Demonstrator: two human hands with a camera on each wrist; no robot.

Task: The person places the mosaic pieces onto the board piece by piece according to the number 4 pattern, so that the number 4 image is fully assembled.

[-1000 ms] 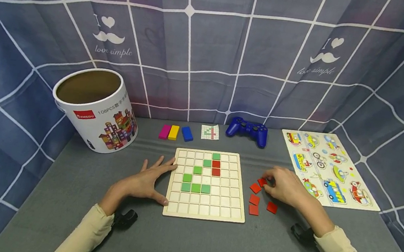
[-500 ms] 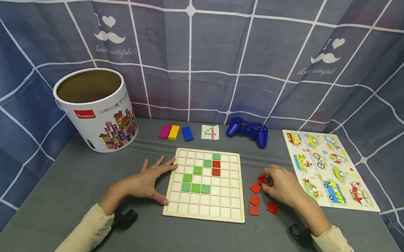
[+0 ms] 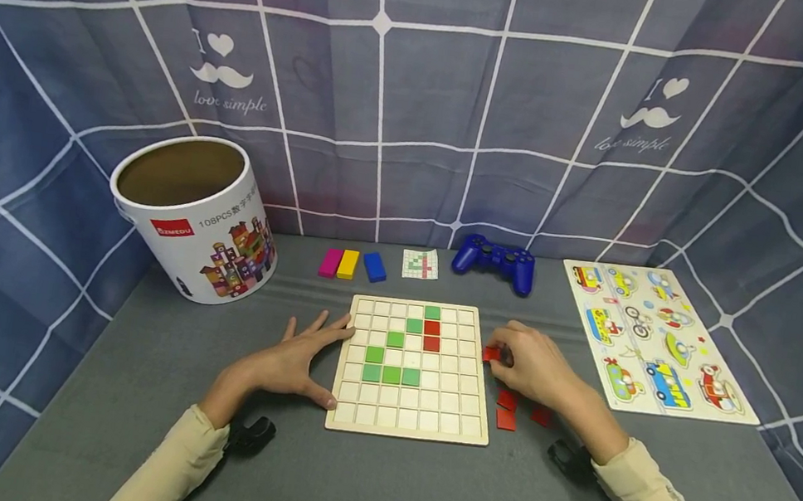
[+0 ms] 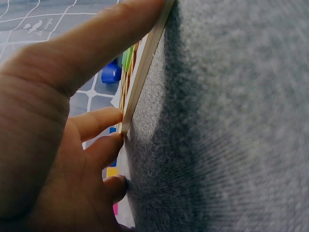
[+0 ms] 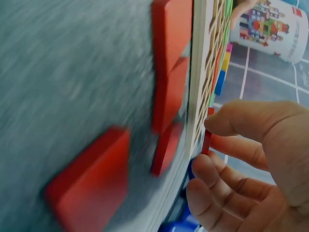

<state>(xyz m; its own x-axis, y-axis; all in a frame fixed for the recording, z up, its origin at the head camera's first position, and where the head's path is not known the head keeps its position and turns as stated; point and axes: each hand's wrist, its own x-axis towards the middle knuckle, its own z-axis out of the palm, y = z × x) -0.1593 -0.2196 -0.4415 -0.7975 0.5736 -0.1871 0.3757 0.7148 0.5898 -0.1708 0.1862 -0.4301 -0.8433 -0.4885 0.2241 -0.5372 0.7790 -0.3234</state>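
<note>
Right hand [image 3: 533,367] pinching a half-hidden red tile [image 3: 491,353], left hand [image 3: 298,359] flat against the board [image 3: 406,428].

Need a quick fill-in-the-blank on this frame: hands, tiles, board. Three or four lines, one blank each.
1. The right hand pinches a ____ tile beside the wooden grid board.
2. The left hand rests on the board's ____ edge.
3. The board holds two red tiles and ____ green ones.
4. Behind the board, right of the pattern card, lies a blue ____.

Missing words: red; left; six; game controller
</note>
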